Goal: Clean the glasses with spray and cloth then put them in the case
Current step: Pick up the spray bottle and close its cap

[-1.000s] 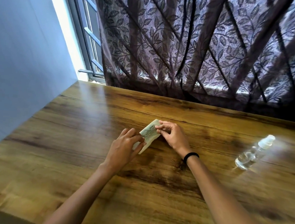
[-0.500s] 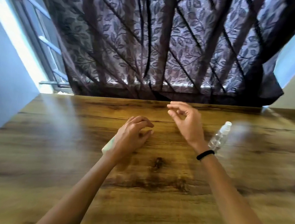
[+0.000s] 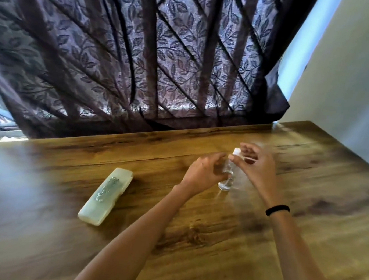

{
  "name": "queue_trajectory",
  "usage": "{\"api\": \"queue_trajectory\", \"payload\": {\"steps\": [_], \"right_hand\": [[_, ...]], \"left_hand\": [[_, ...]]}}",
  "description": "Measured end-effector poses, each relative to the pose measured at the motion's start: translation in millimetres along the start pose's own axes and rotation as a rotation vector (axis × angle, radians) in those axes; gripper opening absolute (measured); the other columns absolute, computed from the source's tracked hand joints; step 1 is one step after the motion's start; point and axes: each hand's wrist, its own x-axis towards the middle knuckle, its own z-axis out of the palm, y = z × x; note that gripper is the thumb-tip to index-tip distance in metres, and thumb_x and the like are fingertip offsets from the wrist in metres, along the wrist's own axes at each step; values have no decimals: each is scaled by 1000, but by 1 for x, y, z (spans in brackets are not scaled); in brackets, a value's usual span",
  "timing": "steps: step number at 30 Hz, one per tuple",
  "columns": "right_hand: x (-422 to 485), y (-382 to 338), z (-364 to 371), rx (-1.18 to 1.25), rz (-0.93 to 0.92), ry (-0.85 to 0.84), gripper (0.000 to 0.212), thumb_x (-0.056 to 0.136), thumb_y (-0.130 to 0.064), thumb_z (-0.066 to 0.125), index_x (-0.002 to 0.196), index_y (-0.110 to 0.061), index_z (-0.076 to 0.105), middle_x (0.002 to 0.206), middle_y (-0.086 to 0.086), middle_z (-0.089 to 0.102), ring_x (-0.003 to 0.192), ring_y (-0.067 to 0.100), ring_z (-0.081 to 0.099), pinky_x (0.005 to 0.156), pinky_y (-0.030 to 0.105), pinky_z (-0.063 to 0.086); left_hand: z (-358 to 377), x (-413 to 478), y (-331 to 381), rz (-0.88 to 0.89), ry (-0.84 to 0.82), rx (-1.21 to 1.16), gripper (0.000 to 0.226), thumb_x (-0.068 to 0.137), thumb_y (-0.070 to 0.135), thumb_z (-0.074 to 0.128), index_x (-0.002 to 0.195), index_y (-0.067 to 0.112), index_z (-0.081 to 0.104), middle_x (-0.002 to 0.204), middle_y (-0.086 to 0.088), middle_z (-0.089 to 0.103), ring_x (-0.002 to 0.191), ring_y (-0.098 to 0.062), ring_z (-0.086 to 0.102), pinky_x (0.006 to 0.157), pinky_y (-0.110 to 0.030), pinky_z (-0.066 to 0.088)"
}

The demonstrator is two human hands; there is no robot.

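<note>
Now both hands meet at the clear spray bottle (image 3: 227,178), which stands upright on the wooden table (image 3: 304,226). The left hand (image 3: 205,172) curls round its body, while the blurred right hand (image 3: 257,167) pinches its white top. Well to the left, the pale glasses case (image 3: 105,196) lies closed.

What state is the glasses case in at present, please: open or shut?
Shut. The pale glasses case lies flat on the wooden table, lid down on its body, with none of its inside showing.
</note>
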Motion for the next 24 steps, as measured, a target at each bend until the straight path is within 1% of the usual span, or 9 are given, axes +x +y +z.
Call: {"api": "queue_trajectory", "payload": {"steps": [4,5,7,10,14,17,18,21,24], "right_hand": [[-3,18,13,-36,45,-19,47,68,-26,80,108,-13,61,94,-4,62,86,10,59,69,11,43],[-3,22,17,-36,55,-31,46,68,-26,80,107,-12,60,94,-3,62,86,11,60,67,11,43],[-5,31,24,-29,83,-77,46,68,-26,80,106,-10,60,96,1,65,88,15,61,70,20,48],[-11,43,34,-28,145,-114,49,66,-26,81,107,-8,60,98,7,66,88,19,62,76,32,52],[-12,41,47,-41,183,-54,45,64,-27,83,100,-9,62,92,7,68,83,20,64,70,30,51],[-5,19,67,5,125,-88,30,62,-27,84,82,-23,61,81,2,67,73,16,64,67,32,53],[-3,11,74,25,93,-104,29,62,-27,83,80,-23,61,79,1,67,71,14,63,65,31,52],[8,-16,107,69,1,-195,35,62,-30,83,87,-13,65,79,0,67,69,11,61,61,24,49],[18,-40,145,142,-53,-284,35,62,-29,83,90,-16,66,79,-4,67,66,4,61,57,13,47]], "left_hand": [[10,6,-2,-34,-60,22,57,75,28,73,126,14,53,117,-3,65,103,-20,62,85,-38,50],[11,6,-3,-35,-69,24,54,76,27,72,125,15,54,115,-3,66,102,-21,62,84,-39,50],[11,5,-7,-32,-86,36,50,77,26,70,125,17,55,114,-3,66,101,-21,62,83,-40,50],[7,-1,-17,-18,-122,94,50,80,25,67,128,18,54,121,-3,63,108,-21,59,88,-39,49],[-9,-14,-35,-41,-108,127,49,80,26,68,127,20,54,122,0,63,108,-15,60,91,-35,49],[-32,-23,-51,-73,-51,153,50,79,27,71,126,25,54,118,4,65,102,-11,62,87,-32,52],[-41,-25,-55,-91,-35,169,50,79,28,71,126,24,54,118,3,65,102,-12,62,87,-33,52],[-77,-36,-76,-153,19,250,48,80,27,70,126,22,55,122,0,63,104,-15,61,88,-34,51],[-115,-54,-97,-212,134,268,44,79,21,70,122,16,59,121,-2,64,109,-18,59,93,-34,47]]}}
